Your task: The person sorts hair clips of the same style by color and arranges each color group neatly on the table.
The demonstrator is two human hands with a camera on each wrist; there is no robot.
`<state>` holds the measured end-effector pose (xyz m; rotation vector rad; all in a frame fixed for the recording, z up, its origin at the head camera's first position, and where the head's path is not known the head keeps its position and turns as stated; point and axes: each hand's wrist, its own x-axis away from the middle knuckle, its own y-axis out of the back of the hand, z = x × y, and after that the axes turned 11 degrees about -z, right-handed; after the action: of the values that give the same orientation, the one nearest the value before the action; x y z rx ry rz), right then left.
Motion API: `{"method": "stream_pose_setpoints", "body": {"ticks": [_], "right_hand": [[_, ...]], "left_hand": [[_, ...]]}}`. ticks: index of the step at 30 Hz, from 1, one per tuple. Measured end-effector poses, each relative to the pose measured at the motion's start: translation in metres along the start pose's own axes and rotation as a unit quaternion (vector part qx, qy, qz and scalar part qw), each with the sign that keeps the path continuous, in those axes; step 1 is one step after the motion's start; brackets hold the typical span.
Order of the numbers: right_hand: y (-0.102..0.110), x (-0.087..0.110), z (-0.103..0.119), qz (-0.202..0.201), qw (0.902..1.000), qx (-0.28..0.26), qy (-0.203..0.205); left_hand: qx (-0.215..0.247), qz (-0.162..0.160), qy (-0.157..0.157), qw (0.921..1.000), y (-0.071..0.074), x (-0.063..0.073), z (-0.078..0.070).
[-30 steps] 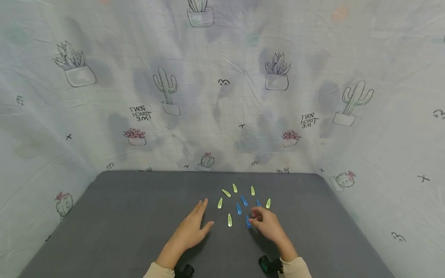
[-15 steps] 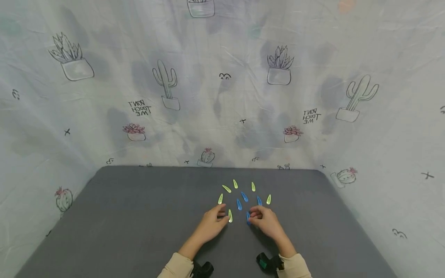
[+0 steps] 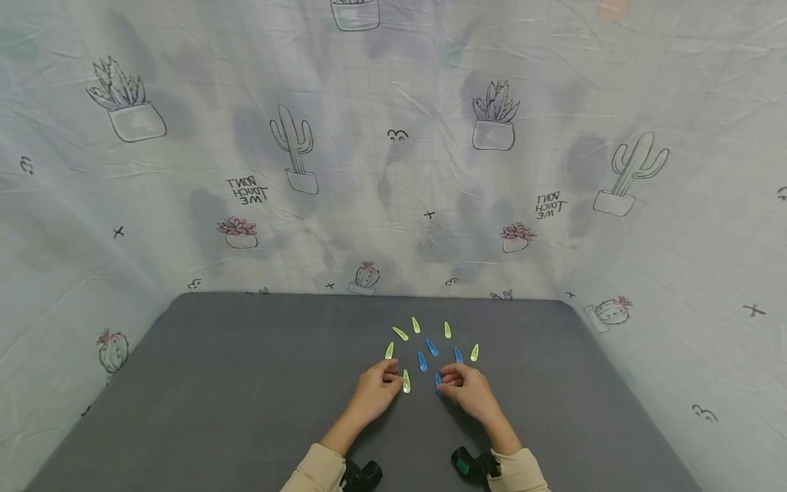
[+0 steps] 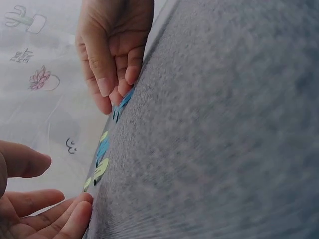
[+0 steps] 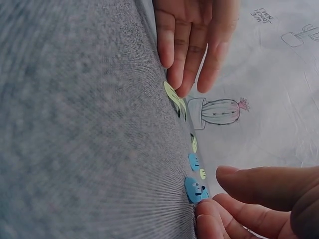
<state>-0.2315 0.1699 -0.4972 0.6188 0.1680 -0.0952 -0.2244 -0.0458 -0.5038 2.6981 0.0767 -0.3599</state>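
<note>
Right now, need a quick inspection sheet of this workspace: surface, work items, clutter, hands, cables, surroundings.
Surface: grey table, felt-like, flat.
Work items: nearest green hair clip at the left hand's fingertips; nearest blue hair clip at the right hand's fingertips.
Clutter: further green and blue clips fanned out beyond the hands.
Hands: left hand fingers curled at the green clip; right hand likewise at the blue one; firm grip cannot be told.
Cables: nothing seen.
Surroundings: cactus-print cloth behind and beside.
</note>
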Motion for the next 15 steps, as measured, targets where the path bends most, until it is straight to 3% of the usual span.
{"method": "stream_pose_setpoints", "body": {"ticks": [8,15], "right_hand": [[0.0,0.0,0.0,-0.006,1.0,0.003,-0.005],[-0.001,0.001,0.008,-0.009,0.9998,-0.006,0.014]], "left_hand": [[0.012,-0.032,0.005,0.9994,0.001,-0.006,0.005],[0.018,-0.085,0.013,0.9962,0.004,-0.015,0.009]]}}
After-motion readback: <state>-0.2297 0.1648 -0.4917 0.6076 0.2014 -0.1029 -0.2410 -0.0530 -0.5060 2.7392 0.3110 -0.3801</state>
